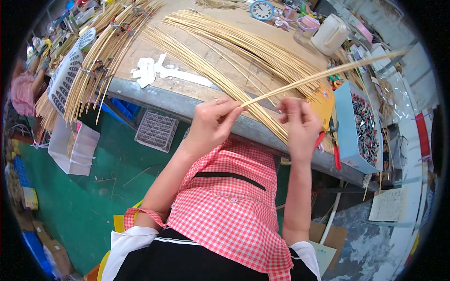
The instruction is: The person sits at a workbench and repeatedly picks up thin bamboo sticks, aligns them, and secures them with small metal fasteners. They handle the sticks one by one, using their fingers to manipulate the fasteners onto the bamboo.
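Note:
Between the thumb and fingers of my left hand (213,122) is the near end of a few long, thin bamboo sticks (323,74), which slant up to the right above the table. My right hand (301,122) hovers just below them, fingers curled together in a pinch; whatever they may hold is too small to make out. Under both hands, a bundle of loose bamboo strips (206,69) lies diagonally across the table edge. Farther back rests a bigger pile of strips (248,41).
On the right stand a light-blue box (347,136) of small black and red parts and red-handled pliers (335,145). A white paper cutout (147,71) lies left. More strips (101,61) overhang the left edge. A clock (261,10) and white kettle (331,33) stand behind.

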Demonstrator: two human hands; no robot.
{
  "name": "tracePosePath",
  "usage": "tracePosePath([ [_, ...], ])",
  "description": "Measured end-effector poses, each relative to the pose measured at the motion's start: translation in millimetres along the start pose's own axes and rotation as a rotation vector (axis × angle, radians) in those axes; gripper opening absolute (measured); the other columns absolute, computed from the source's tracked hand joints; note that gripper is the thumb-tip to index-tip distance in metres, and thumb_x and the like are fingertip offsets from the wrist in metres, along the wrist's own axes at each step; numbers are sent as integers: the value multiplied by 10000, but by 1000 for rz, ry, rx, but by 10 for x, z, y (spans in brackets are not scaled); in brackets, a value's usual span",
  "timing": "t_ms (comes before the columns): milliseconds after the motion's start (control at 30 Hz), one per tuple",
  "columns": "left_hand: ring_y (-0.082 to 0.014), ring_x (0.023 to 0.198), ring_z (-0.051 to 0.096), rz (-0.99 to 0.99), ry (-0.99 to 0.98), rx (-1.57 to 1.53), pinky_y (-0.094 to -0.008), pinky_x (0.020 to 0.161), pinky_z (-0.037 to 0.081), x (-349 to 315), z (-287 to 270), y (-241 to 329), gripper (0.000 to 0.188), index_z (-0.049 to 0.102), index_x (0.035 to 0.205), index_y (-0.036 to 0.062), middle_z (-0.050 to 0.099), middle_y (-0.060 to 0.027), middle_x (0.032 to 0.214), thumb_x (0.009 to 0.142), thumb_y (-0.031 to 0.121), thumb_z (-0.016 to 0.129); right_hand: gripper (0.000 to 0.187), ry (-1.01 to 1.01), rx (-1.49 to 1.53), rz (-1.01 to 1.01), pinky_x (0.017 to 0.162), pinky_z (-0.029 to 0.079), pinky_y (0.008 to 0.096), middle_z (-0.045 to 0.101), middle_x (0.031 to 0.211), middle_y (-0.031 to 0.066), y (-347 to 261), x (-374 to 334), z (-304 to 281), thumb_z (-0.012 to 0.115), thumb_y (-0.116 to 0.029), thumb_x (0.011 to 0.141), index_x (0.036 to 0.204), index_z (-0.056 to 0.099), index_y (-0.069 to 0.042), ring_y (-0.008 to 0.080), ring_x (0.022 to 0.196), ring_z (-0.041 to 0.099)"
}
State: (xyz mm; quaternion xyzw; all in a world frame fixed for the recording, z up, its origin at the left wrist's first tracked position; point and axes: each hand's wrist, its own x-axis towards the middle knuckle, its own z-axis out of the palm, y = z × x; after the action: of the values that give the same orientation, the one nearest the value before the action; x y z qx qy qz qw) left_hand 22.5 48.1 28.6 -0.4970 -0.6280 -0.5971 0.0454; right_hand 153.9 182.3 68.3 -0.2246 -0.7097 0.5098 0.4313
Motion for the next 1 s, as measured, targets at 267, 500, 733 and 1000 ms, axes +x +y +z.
tracePosePath([
  [267,-82,598,468,-270,-22,-124,-237,529,349,-296,-275,-178,132,696,878,-19,582,-42,666,872,65,595,247,304,-1081,-183,755,493,307,683,904,143,349,690,-2100,593,-175,889,1036,656,14,207,806,650],
  [500,-92,648,505,-321,-59,-255,-240,578,390,-332,-190,-237,154,690,870,-27,612,-45,714,882,92,593,310,-104,-1444,235,769,496,384,652,994,221,1047,773,-3648,617,-108,827,1086,603,62,320,865,656],
  [733,-95,611,476,-326,-76,-251,-260,551,375,-373,-159,-236,141,691,862,-20,584,-42,674,875,84,597,147,105,-1323,142,753,498,411,656,909,198,1111,781,-3555,651,-76,799,899,663,31,326,856,650],
  [1000,-102,588,463,-299,-89,-270,-267,538,363,-378,-99,-215,162,693,865,-13,546,-46,632,884,114,594,192,445,-1242,-36,615,489,360,657,806,173,1275,705,-3835,582,-119,869,956,655,35,267,679,649],
])
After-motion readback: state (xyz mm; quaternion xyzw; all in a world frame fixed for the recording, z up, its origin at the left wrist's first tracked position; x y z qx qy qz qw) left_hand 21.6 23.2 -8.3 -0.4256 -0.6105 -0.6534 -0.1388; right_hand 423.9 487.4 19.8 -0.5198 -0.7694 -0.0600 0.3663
